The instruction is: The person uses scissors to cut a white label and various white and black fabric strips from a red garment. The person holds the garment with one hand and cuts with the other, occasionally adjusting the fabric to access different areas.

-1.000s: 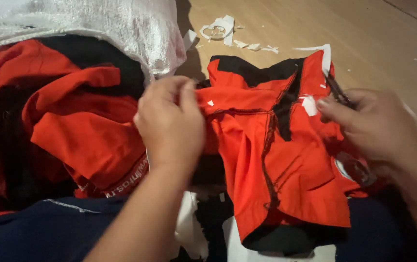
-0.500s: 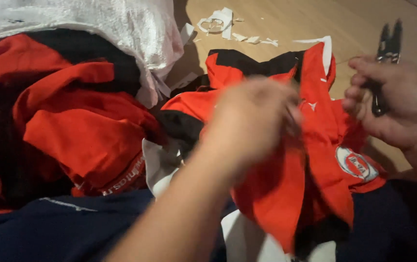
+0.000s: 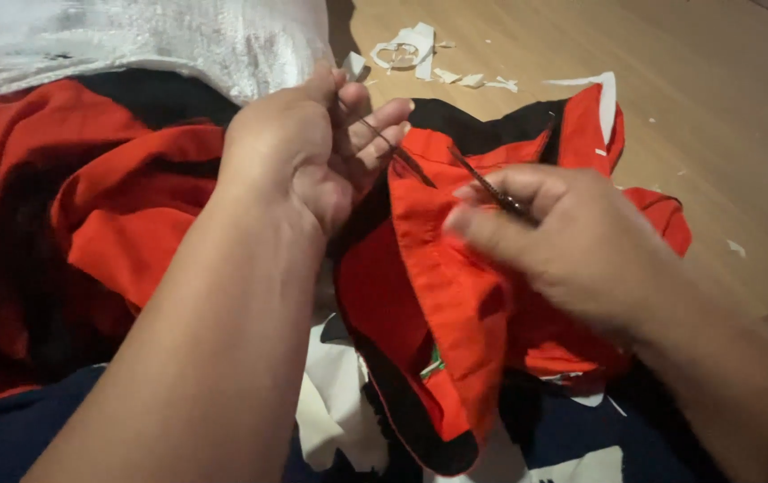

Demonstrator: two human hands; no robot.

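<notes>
Garment, red woven fabric with black trim and collar band (image 3: 455, 295), held across the lap above a dark navy cloth (image 3: 8, 438) and partly spread onto the pale wooden floor (image 3: 724, 116). Judged light, limp and easily creased, with no stiffness of its own; it sags wherever it is not supported, and the folded hem and black edging are judged the firmest places to take hold, since the open cloth would only bunch. Left hand (image 3: 299, 148) is clenched on the upper edge of the garment, thumb and fingertips pinching the fabric taut near the black band. Right hand (image 3: 572, 237) is closed around a pair of small dark metal thread snips (image 3: 482, 183), whose slim blades point toward the pinched edge; whether the blades touch the cloth cannot be told. A thin dark line, seemingly a loose thread (image 3: 393, 148), is seen running from the left fingertips toward the seam. Further red and black garments (image 3: 107, 206) are piled to the left, just beside the held piece, with a sheet of white translucent plastic wrap (image 3: 134, 40) above them. White paper or label scraps (image 3: 415, 49) lie scattered on the floor beyond. Fabric is judged non-slippery but prone to snagging under a sharp tip.
</notes>
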